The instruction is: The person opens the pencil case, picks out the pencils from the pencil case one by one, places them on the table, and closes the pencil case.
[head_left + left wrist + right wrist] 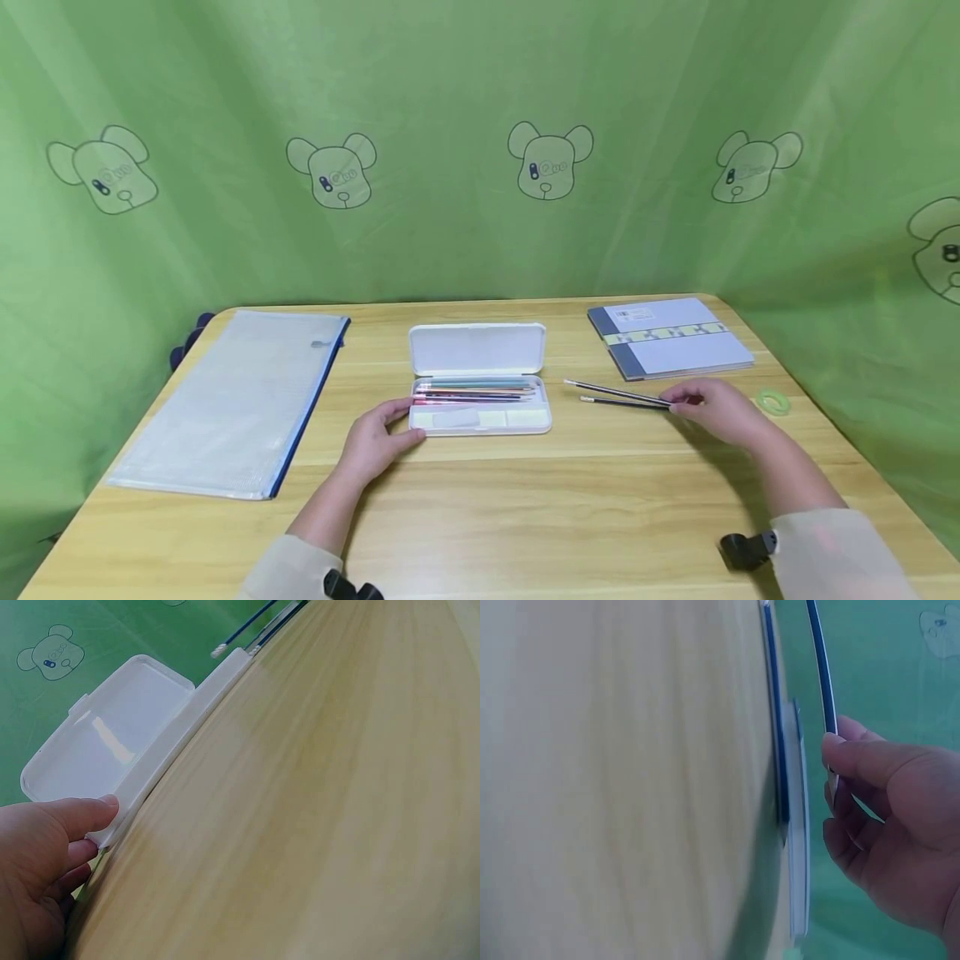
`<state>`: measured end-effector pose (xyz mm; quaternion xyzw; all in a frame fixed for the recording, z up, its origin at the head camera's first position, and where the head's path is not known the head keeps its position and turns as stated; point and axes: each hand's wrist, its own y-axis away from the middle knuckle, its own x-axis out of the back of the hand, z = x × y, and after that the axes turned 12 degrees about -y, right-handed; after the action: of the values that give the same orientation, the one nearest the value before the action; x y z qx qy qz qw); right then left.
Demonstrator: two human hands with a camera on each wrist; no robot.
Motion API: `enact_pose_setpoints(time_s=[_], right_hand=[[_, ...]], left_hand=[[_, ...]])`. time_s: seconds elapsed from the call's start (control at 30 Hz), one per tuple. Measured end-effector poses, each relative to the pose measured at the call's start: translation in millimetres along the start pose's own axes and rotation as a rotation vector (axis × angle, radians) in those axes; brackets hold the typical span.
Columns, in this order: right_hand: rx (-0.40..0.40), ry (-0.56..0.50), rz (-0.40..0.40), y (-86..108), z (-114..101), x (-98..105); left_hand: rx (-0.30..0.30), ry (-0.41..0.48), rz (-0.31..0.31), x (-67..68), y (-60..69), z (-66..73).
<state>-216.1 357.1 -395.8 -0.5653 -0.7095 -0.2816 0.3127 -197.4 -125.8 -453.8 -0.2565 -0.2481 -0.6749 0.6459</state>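
A white pencil case [480,431] stands with its lid [477,348] up and several pencils [480,385] lying inside. My left hand [375,442] grips its left end, thumb at the front corner; the left wrist view shows the thumb [90,816] on the case's wall. To the right of the case, my right hand [712,408] pinches a dark striped pencil [611,390] near its tip, raised off the table. Below it a second dark pencil [775,712] lies on the tabletop, apart from the fingers in the right wrist view.
A clear zip folder [225,400] with a blue edge lies at the left of the wooden table [525,517]. A notebook [675,354] with a patterned band lies at the back right. A green ring [772,402] lies near the right edge. Green curtain [450,250] hangs behind.
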Motion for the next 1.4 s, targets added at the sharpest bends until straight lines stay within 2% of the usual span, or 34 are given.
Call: enact_pose_setpoints(time_s=[0.23,0.8,1.4], right_hand=[[-0.015,0.031,-0.009,7.3,15,3],[-0.051,0.053,-0.022,7.7,27,4],[-0.058,0.033,-0.017,8.6,27,3]], left_hand=[[0.001,0.004,0.004,0.5,0.4,0.2],[0.001,-0.002,0.004,1.0,0.2,0.5],[-0.002,0.003,0.005,1.0,1.0,1.6]])
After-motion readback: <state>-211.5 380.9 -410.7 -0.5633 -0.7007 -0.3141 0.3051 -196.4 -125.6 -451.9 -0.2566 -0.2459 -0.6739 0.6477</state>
